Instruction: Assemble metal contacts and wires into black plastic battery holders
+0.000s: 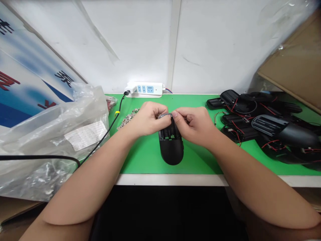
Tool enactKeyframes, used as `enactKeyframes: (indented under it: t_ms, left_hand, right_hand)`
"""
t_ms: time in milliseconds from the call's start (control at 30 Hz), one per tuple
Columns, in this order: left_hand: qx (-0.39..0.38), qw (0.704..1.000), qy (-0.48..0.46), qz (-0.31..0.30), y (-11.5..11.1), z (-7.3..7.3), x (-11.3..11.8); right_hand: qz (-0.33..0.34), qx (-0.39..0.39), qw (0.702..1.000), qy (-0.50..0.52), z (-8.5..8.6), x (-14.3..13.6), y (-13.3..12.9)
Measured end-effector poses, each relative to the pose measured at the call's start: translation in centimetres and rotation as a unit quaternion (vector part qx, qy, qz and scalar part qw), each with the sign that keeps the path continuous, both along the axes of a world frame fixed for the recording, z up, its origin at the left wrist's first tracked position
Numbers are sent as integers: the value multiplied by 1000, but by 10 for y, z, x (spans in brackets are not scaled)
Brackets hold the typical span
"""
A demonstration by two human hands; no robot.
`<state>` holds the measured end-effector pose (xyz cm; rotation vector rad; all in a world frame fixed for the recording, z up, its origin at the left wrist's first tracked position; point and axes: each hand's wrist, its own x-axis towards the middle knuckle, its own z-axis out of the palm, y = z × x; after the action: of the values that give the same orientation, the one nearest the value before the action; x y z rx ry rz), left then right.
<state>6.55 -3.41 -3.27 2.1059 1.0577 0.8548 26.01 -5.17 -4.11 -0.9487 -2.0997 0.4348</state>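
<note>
1. Your black shell [172,152] is in the centre, over the green mat [147,157], its rounded end toward you. Whether it rests on the mat or is slightly lifted, I cannot tell.
2. Your left hand [153,118] is at the shell's far left corner. Its fingers are curled in and narrow, holding the shell, with the thumb lying across the top.
3. Your right hand [194,124] is at the far right corner, close beside the left. Thumb and forefinger are drawn together on the shell, the other fingers folded. Whether either hand also pinches a small part, I cannot tell.
4. Below your hands, the shell's open hollow shows bits of green inside.
5. Just beyond your left forearm, small metal parts [127,119] lie in a loose heap on the mat.
6. At the back, against the white wall [140,40], is a white power strip [156,89]. A black cord [103,135] with a yellow tag [117,113] runs from its plug toward your left.
7. On the left, a clear plastic bag [54,124] bears a white paper [87,135].
8. On the right, more black casings [286,132] are piled with thin red wires [237,126], below a brown carton [293,63].
</note>
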Motion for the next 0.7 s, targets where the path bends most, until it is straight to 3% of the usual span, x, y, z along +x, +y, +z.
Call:
enactKeyframes:
  t_ms: [133, 233, 333, 400, 533, 700]
  left_hand:
    - [45, 998, 23, 30, 8, -2, 2]
    - [84, 991, 54, 89, 4, 2, 9]
    - [60, 980, 42, 186, -19, 6, 23]
    - [39, 975, 27, 216, -41, 6, 37]
    - [60, 956, -8, 287, -83, -7, 62]
    - [24, 933, 64, 353, -111, -19, 68]
  right_hand:
    - [1, -23, 999, 44, -3, 2, 5]
    - [-29, -82, 992, 93, -3, 1, 7]
    - [-62, -153, 976, 139, -1, -2, 6]
    - [-72, -181, 965, 176, 2, -4, 3]
    - [-66, -202, 952, 222, 8, -4, -2]
    - [-44, -240, 946, 216, 8, -8, -8]
